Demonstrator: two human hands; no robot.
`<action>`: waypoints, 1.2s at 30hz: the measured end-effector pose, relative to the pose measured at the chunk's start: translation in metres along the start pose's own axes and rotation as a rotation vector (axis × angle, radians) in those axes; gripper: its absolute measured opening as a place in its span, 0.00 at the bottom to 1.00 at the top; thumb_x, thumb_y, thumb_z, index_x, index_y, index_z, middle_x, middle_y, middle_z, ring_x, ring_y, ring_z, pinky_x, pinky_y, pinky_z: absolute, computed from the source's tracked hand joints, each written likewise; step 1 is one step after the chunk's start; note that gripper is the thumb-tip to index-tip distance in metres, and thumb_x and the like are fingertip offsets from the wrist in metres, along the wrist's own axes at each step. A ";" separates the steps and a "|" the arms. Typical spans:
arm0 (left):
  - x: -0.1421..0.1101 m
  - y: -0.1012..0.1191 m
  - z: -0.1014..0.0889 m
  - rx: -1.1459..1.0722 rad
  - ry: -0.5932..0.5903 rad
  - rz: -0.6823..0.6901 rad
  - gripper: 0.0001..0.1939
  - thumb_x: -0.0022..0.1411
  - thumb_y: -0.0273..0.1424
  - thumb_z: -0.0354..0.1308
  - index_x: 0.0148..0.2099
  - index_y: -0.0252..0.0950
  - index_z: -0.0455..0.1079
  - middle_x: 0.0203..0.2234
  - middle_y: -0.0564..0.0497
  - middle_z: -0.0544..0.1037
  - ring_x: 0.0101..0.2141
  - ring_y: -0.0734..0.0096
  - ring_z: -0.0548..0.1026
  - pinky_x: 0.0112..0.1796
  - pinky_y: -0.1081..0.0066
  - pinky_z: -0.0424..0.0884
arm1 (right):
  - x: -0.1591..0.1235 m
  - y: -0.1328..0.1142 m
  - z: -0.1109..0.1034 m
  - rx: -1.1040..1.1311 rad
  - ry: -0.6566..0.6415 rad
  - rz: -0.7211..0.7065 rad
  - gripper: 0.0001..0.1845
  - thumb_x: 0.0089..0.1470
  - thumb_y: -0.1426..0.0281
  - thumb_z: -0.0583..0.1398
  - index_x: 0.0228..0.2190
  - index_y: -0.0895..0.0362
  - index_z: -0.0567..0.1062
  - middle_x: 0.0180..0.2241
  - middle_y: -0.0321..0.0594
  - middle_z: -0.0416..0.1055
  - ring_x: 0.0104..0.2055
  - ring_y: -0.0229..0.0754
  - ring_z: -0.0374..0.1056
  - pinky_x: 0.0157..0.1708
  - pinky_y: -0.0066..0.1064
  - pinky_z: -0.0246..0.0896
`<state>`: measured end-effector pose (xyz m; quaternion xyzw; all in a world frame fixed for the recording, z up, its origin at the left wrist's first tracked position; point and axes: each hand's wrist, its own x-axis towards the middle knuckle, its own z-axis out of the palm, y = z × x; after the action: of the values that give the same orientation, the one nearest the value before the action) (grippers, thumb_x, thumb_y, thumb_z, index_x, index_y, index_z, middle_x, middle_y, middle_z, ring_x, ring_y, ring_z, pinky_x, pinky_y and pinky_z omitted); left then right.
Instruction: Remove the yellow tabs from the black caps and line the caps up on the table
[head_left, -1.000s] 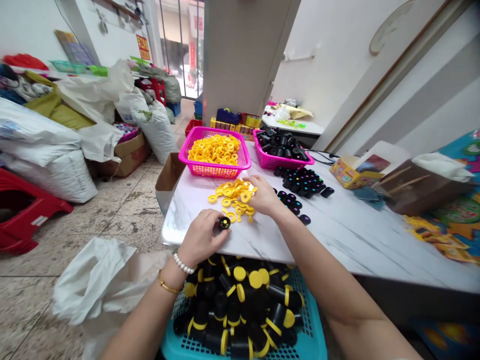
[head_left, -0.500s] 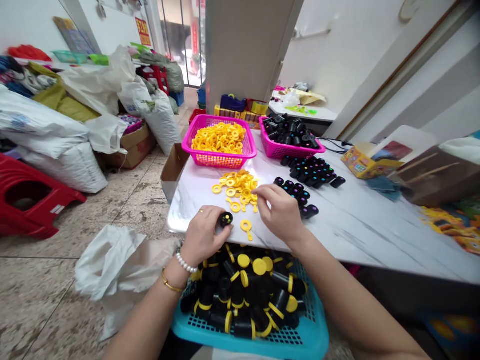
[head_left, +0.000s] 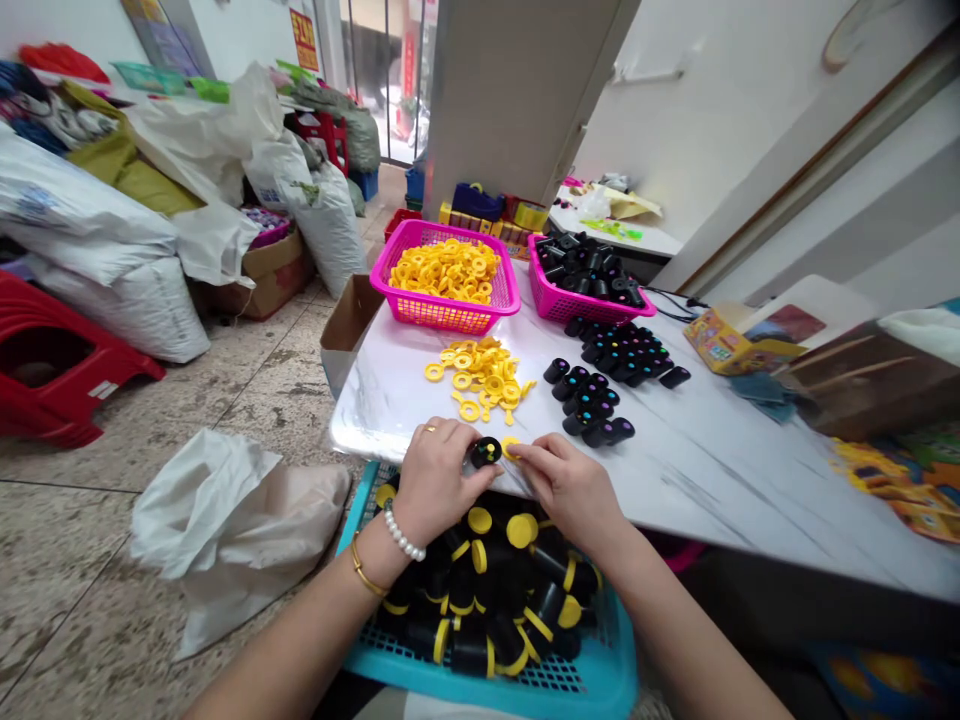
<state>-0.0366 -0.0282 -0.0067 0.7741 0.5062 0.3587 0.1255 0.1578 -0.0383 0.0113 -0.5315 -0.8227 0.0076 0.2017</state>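
My left hand [head_left: 439, 475] is closed round a small black cylinder [head_left: 484, 455] at the near edge of the white marble table [head_left: 705, 480]. My right hand [head_left: 566, 480] pinches a yellow ring [head_left: 511, 447] right beside that cylinder's end. A loose heap of yellow rings [head_left: 484, 375] lies just beyond both hands. Rows of black cylinders [head_left: 600, 395] lie to the right of the heap. Below the table edge, a teal basket [head_left: 592, 685] holds several black cylinders fitted with yellow caps.
Two pink baskets stand at the table's far end, one with yellow rings [head_left: 448, 275], one with black cylinders [head_left: 589, 275]. A yellow box [head_left: 724, 345] and brown box [head_left: 877, 385] sit right. White sacks [head_left: 90, 250], a red stool [head_left: 52, 360] and a white bag [head_left: 232, 520] occupy the floor left.
My right hand left the ring heap, came back toward me with a yellow ring, and now holds it against the cylinder in my left hand. The camera view shifted slightly.
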 end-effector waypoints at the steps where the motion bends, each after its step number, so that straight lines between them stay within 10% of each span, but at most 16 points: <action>1: 0.000 0.000 0.001 -0.005 0.002 -0.003 0.16 0.54 0.41 0.63 0.39 0.37 0.67 0.34 0.48 0.73 0.39 0.60 0.69 0.42 0.60 0.64 | 0.002 0.001 -0.001 0.021 -0.013 0.018 0.12 0.59 0.66 0.55 0.41 0.52 0.77 0.35 0.42 0.71 0.32 0.41 0.68 0.32 0.30 0.64; 10: -0.005 -0.005 -0.007 -0.107 -0.021 0.060 0.15 0.57 0.33 0.61 0.47 0.40 0.68 0.42 0.48 0.74 0.44 0.60 0.69 0.46 0.60 0.64 | 0.016 -0.007 0.014 0.091 0.090 0.064 0.13 0.53 0.66 0.61 0.41 0.57 0.74 0.38 0.47 0.69 0.42 0.49 0.65 0.43 0.40 0.63; 16: -0.003 -0.004 -0.005 -0.108 -0.016 0.047 0.14 0.55 0.34 0.63 0.45 0.40 0.69 0.40 0.50 0.75 0.43 0.61 0.69 0.46 0.60 0.63 | 0.011 -0.007 0.002 0.607 0.081 0.255 0.10 0.56 0.66 0.58 0.38 0.52 0.77 0.34 0.39 0.70 0.30 0.39 0.65 0.31 0.32 0.64; 22: 0.002 -0.001 0.000 -0.012 -0.038 0.013 0.14 0.53 0.39 0.64 0.41 0.39 0.71 0.37 0.49 0.75 0.41 0.60 0.69 0.43 0.60 0.62 | 0.021 -0.015 -0.013 1.064 -0.030 0.384 0.27 0.52 0.65 0.62 0.54 0.47 0.68 0.29 0.33 0.68 0.24 0.33 0.61 0.22 0.26 0.59; 28: -0.002 -0.002 0.000 -0.010 -0.037 0.033 0.14 0.55 0.37 0.63 0.43 0.39 0.71 0.39 0.50 0.75 0.42 0.61 0.68 0.44 0.59 0.62 | 0.027 -0.017 -0.008 0.990 -0.131 0.392 0.12 0.48 0.63 0.65 0.36 0.53 0.80 0.35 0.39 0.72 0.36 0.39 0.68 0.33 0.29 0.64; 36: -0.002 -0.002 -0.003 -0.013 -0.052 0.011 0.14 0.56 0.39 0.61 0.43 0.40 0.71 0.36 0.49 0.74 0.39 0.61 0.68 0.43 0.59 0.61 | 0.038 -0.020 -0.002 1.113 -0.217 0.600 0.19 0.43 0.61 0.68 0.36 0.58 0.78 0.16 0.30 0.61 0.16 0.30 0.52 0.16 0.24 0.46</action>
<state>-0.0404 -0.0298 -0.0072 0.7851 0.4963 0.3424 0.1415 0.1275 -0.0146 0.0299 -0.5507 -0.5270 0.5433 0.3519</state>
